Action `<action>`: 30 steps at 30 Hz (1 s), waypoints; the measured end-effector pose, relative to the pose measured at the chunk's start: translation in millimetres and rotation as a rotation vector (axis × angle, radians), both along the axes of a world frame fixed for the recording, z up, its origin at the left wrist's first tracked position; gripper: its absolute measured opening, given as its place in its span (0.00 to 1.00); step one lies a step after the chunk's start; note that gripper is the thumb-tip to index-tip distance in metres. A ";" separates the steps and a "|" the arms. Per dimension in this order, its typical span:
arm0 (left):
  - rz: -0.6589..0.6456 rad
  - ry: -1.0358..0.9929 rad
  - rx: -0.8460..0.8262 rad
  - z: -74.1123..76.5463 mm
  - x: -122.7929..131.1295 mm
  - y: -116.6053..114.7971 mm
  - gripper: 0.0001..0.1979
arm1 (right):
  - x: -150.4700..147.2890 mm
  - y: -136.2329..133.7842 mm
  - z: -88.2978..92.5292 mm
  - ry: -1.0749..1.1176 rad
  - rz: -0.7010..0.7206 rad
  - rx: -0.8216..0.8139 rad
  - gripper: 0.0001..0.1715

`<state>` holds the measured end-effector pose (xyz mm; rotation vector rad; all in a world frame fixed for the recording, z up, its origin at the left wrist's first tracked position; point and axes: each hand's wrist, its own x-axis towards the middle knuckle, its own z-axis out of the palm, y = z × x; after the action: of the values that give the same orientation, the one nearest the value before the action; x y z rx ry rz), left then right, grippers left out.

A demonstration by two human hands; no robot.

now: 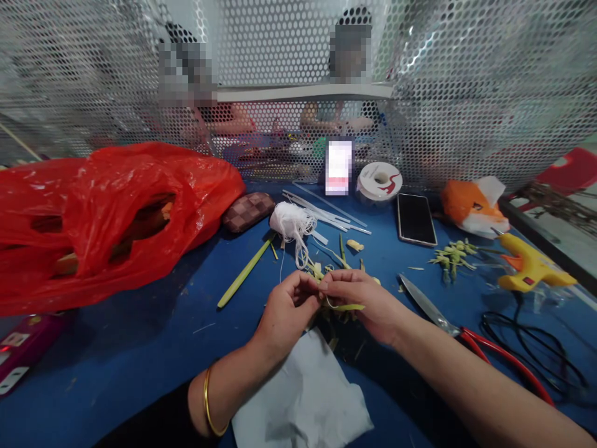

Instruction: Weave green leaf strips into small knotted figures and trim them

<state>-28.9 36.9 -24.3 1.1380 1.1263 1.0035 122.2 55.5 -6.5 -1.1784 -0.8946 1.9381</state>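
Note:
My left hand (289, 309) and my right hand (366, 298) meet fingertip to fingertip over the middle of the blue table. Both are pinched closed around a thin yellow-green strip (349, 307), which sticks out under the right fingers. A fine pale thread hangs by the fingertips. Green-yellow scraps (317, 269) lie behind and beneath the hands. Just beyond them sits a tangled bundle of white string (293, 223). A long green stalk (246, 272) rests left of the hands, and a crumpled white sheet (308, 398) lies below them.
Red-handled scissors (431, 308), a yellow glue gun (532, 264) with a black cable and a dark phone (416, 219) lie right. A ribbon spool (380, 182) stands behind. A red plastic bag (107, 218) covers the left. Two people sit beyond the perforated screen (280, 50).

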 end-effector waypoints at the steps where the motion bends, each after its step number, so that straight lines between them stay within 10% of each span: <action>1: -0.005 -0.027 -0.001 1.0 0.1 -0.1 0.06 | 0.1 0.0 0.0 0.008 -0.010 0.004 0.17; 30: 0.128 0.032 -0.092 13.2 -3.4 1.5 0.03 | 5.6 0.7 2.6 0.122 0.008 -0.079 0.12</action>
<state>-32.3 38.5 -11.1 1.0223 1.2712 1.0241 127.9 56.3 -3.9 -1.0894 -0.7664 2.0447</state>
